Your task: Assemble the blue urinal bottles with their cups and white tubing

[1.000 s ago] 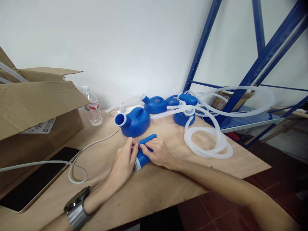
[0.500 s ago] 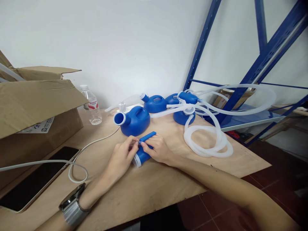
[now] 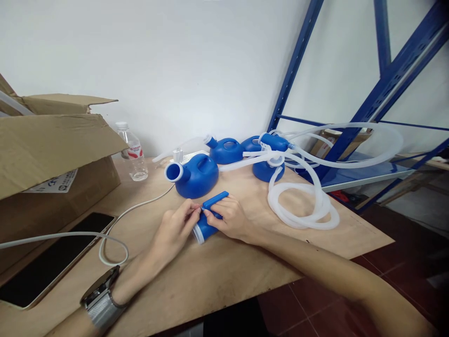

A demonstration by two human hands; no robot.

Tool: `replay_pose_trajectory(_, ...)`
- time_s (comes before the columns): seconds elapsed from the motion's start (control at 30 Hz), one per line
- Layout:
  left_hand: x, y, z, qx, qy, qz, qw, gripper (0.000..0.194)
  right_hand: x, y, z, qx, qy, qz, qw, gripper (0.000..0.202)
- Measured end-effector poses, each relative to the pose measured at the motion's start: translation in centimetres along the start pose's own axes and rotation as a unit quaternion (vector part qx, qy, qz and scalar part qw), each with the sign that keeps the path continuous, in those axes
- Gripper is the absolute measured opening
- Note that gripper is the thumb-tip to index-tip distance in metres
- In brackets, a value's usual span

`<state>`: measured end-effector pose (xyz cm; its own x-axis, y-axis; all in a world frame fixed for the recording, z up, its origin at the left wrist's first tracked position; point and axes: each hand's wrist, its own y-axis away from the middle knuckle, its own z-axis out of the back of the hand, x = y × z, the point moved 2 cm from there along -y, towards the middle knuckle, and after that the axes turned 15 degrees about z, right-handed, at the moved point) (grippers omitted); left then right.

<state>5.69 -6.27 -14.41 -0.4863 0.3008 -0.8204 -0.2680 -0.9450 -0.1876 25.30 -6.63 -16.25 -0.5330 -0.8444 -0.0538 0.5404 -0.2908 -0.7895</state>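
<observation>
A blue plastic part [image 3: 207, 230] with a white ring at its lower left end and a blue handle lies near the table's front edge. My right hand [image 3: 229, 217] is wrapped round its handle, thumb pointing left. My left hand [image 3: 179, 226] is pinched at the near end of the handle, its fingertips close to my right thumb. Something small and clear shows between the fingertips, too small to name. Just behind stands a blue bottle [image 3: 199, 177] with a wide white-rimmed mouth facing left.
On the left are a cardboard box [image 3: 59, 150], a tablet [image 3: 52, 262], a cable and a water bottle [image 3: 133, 157]. More blue bottles [image 3: 227, 152] stand at the back. Coiled clear tubing [image 3: 301, 223] lies right, before a blue metal rack [image 3: 294, 65].
My left hand has shifted slightly left and its wrist has moved a little down and left. The right hand keeps its hold on the blue part.
</observation>
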Motion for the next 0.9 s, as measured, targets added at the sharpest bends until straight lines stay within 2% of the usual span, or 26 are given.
replay_pose_trajectory(0.17,0.2,0.3,-0.2,-0.023,-0.017,-0.023,0.999,0.02,-0.1,0.0,0.2,-0.009,0.01,0.033,0.999,0.044)
replay_pose_trajectory(0.27,0.3,0.2,-0.3,-0.025,-0.033,-0.039,0.998,0.021,0.0,0.2,0.0,0.004,0.025,0.03,0.999,0.043)
replay_pose_trajectory(0.43,0.2,-0.4,0.3,0.021,-0.024,-0.046,0.998,0.027,-0.1,0.4,-0.3,0.015,-0.004,-0.007,1.0,0.047)
replay_pose_trajectory(0.57,0.2,-0.3,0.2,0.032,-0.09,-0.054,0.994,0.032,-0.8,0.4,-0.4,0.02,-0.055,-0.08,0.995,0.05)
replay_pose_trajectory(0.73,1.7,-0.1,-1.2,0.011,-0.094,-0.061,0.994,0.068,-1.2,0.4,-0.3,0.013,-0.075,-0.139,0.987,0.048)
replay_pose_trajectory(0.9,2.4,-1.4,-0.8,0.014,0.009,0.012,1.0,0.076,-1.5,0.3,-0.2,0.016,-0.089,-0.16,0.983,0.035)
